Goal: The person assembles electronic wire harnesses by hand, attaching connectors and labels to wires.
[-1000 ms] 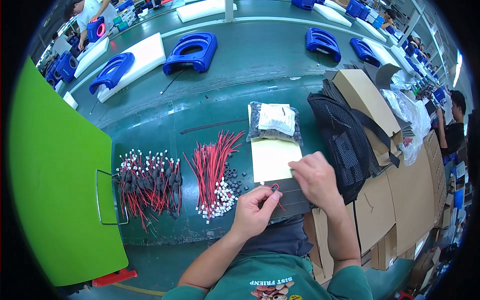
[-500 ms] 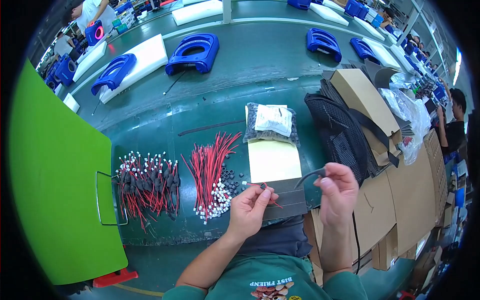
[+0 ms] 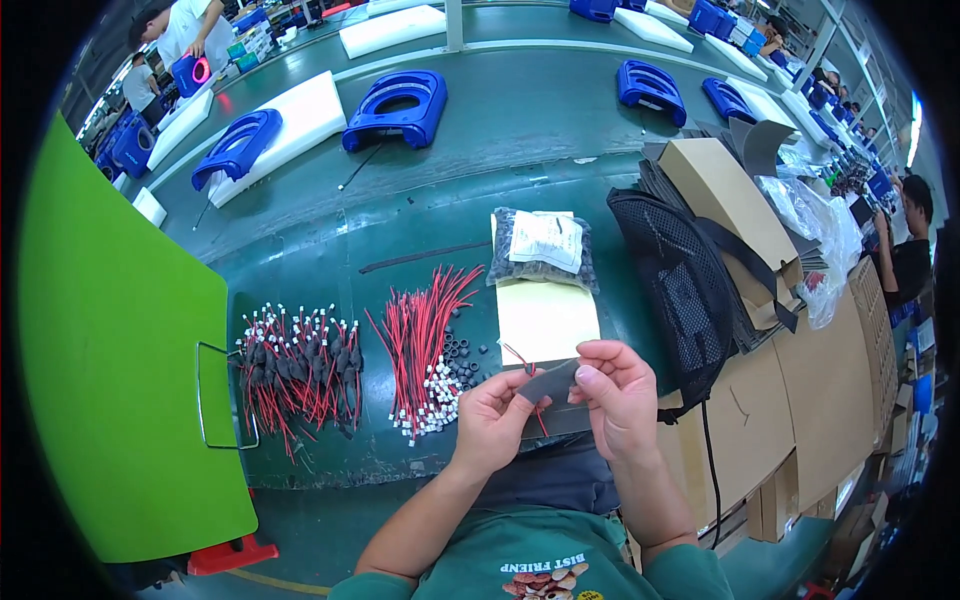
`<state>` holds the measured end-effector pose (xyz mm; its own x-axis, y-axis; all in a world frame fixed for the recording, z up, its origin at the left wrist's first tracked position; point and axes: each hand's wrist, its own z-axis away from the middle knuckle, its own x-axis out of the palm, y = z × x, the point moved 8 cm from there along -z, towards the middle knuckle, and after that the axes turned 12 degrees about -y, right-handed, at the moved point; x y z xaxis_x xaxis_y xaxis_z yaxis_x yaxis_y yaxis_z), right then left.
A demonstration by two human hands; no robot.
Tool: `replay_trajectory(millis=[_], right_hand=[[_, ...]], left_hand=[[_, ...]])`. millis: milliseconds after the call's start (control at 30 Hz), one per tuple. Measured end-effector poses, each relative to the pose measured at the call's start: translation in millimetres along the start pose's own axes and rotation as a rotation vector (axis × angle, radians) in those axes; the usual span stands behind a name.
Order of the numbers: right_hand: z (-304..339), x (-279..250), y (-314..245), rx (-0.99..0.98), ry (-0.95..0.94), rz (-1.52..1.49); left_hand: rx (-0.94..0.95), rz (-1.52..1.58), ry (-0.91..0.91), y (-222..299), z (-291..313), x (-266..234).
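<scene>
Both hands, left hand and right hand, pinch fingers together on a grey strip and red wire, raised above the tabletop for close work.

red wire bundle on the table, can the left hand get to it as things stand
Probably yes. The red wire bundle lies in the open just ahead-left of the left hand, nothing between; but that hand is pinching a dark strip with the right hand.

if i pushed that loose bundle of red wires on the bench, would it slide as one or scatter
Probably scatter: the red wires lie unbound, ends fanned apart. They look thin and bendy, so likely light and floppy. The small black sleeves beside them might roll.
</scene>
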<state>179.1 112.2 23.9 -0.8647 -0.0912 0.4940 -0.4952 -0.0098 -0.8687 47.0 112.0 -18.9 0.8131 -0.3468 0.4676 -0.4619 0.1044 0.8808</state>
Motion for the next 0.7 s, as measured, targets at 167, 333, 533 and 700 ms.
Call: replay_trajectory(millis=[167, 333, 533, 700], right_hand=[[2.5, -6.2, 2.9, 0.014, 0.050, -0.030], [2.9, -9.4, 3.0, -0.020, 0.071, -0.084], [3.7, -9.7, 9.5, -0.008, 0.071, -0.118], [5.3, -16.2, 17.3, 0.019, 0.102, -0.135]], left_hand=[[-0.005, -0.044, -0.033, 0.6, 0.2, 0.5], [-0.025, -0.007, -0.024, -0.8, 0.3, 1.2], [-0.047, -0.061, -0.052, -0.8, -0.1, 3.9], [-0.047, -0.100, -0.046, -2.1, -0.1, 3.2]])
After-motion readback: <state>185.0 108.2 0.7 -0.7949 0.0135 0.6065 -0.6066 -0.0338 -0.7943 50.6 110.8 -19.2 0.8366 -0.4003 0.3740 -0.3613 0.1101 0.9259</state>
